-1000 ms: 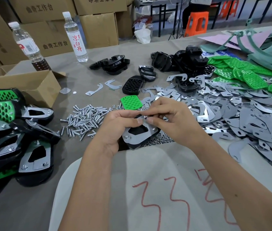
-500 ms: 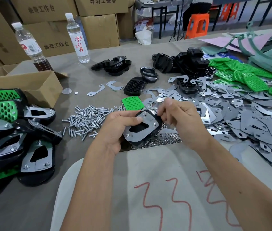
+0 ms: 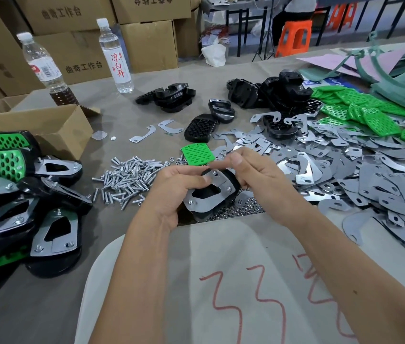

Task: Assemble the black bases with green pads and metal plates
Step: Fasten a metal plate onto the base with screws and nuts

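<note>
The left hand (image 3: 171, 192) grips a black base (image 3: 211, 194) capped with a screwed metal plate (image 3: 215, 197); the right hand (image 3: 258, 177) pinches at its top. Screws (image 3: 127, 180) lie left, loose plates (image 3: 345, 175) toward the table's (image 3: 47, 306) right edge.

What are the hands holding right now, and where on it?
The left hand grips a black base with its metal plate by the left edge. The right hand pinches at its top end.

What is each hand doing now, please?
Left hand: holds the black base with its metal plate.
Right hand: fingers curled; cannot tell what it pinches.
</note>
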The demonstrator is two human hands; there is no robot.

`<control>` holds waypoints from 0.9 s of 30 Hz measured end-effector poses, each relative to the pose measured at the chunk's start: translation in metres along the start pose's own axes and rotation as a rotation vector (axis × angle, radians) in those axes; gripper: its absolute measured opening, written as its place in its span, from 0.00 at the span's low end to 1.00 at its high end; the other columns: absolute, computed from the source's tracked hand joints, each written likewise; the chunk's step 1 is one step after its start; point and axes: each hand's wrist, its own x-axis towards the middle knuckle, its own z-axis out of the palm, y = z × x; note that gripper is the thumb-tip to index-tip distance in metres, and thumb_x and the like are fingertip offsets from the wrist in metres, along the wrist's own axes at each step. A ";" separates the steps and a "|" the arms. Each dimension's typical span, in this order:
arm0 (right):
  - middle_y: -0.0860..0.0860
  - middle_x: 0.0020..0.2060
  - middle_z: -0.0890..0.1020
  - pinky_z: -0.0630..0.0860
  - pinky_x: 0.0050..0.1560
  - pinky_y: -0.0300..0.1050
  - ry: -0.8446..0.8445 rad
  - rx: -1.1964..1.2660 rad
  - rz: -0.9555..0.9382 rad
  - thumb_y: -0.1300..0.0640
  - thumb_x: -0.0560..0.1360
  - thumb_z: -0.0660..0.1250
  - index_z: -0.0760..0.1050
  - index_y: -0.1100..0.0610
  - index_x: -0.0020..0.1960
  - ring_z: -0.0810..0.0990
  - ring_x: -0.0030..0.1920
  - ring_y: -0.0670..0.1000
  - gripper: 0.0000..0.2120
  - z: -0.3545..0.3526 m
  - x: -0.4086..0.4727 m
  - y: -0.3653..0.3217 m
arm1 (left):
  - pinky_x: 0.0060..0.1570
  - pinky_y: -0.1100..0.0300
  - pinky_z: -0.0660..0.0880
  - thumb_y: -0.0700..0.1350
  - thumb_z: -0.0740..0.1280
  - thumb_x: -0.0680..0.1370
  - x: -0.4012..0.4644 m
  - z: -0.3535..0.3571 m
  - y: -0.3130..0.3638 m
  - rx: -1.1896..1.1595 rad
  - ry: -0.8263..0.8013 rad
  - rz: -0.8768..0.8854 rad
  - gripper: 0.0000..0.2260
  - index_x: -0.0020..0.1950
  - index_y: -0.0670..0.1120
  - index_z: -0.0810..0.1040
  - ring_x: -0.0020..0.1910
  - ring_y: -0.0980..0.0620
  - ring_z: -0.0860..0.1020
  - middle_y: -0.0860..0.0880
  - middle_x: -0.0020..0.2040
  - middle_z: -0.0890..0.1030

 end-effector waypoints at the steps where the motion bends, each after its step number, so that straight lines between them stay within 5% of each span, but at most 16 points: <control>1: 0.48 0.38 0.77 0.66 0.40 0.32 0.016 0.001 0.008 0.39 0.84 0.58 0.86 0.41 0.47 0.71 0.36 0.41 0.19 0.001 0.000 -0.001 | 0.36 0.57 0.82 0.31 0.72 0.73 0.000 0.000 0.000 0.013 -0.004 0.005 0.12 0.56 0.37 0.86 0.41 0.43 0.85 0.38 0.48 0.87; 4: 0.56 0.35 0.72 0.61 0.36 0.42 0.140 0.223 0.063 0.42 0.83 0.60 0.75 0.56 0.31 0.67 0.35 0.53 0.27 -0.002 0.000 -0.004 | 0.33 0.57 0.81 0.31 0.72 0.73 -0.002 0.002 0.001 -0.012 -0.015 -0.006 0.12 0.55 0.37 0.85 0.38 0.44 0.85 0.39 0.45 0.87; 9: 0.49 0.35 0.78 0.70 0.34 0.42 0.020 -0.023 -0.040 0.58 0.81 0.69 0.80 0.53 0.48 0.73 0.32 0.53 0.04 -0.002 0.000 -0.002 | 0.36 0.56 0.81 0.32 0.73 0.73 -0.003 0.002 0.001 0.081 -0.018 0.023 0.09 0.51 0.39 0.87 0.39 0.43 0.85 0.38 0.45 0.87; 11: 0.47 0.40 0.79 0.68 0.37 0.36 -0.044 -0.286 -0.124 0.62 0.79 0.71 0.78 0.54 0.50 0.74 0.32 0.46 0.05 0.000 -0.001 0.001 | 0.47 0.53 0.82 0.35 0.77 0.67 -0.004 0.004 0.002 0.220 0.019 0.075 0.11 0.49 0.42 0.88 0.43 0.43 0.85 0.40 0.45 0.87; 14: 0.49 0.46 0.75 0.70 0.43 0.40 -0.087 -0.545 -0.243 0.61 0.80 0.67 0.76 0.55 0.51 0.73 0.42 0.43 0.02 0.004 0.000 0.000 | 0.53 0.50 0.80 0.38 0.77 0.62 -0.006 0.008 0.004 0.319 0.057 0.121 0.13 0.45 0.44 0.88 0.44 0.45 0.85 0.41 0.44 0.88; 19: 0.48 0.47 0.71 0.73 0.41 0.58 -0.092 -0.686 -0.303 0.52 0.84 0.55 0.71 0.54 0.51 0.73 0.42 0.55 0.09 0.007 -0.001 -0.004 | 0.49 0.55 0.80 0.31 0.74 0.72 -0.010 0.007 0.010 0.387 0.046 0.176 0.09 0.47 0.43 0.88 0.41 0.50 0.85 0.43 0.43 0.88; 23: 0.47 0.48 0.69 0.70 0.33 0.52 -0.016 -0.825 -0.311 0.45 0.84 0.51 0.70 0.54 0.51 0.72 0.36 0.57 0.15 0.011 -0.002 -0.007 | 0.39 0.61 0.81 0.29 0.73 0.73 -0.015 0.008 0.011 0.339 0.016 0.167 0.09 0.47 0.41 0.87 0.38 0.51 0.85 0.43 0.41 0.88; 27: 0.51 0.49 0.70 0.71 0.32 0.50 0.085 -0.894 -0.280 0.47 0.84 0.54 0.70 0.53 0.49 0.72 0.37 0.57 0.13 0.017 -0.002 -0.008 | 0.49 0.52 0.83 0.29 0.75 0.72 -0.016 0.013 0.009 0.362 0.044 0.221 0.10 0.49 0.41 0.86 0.39 0.47 0.85 0.43 0.41 0.88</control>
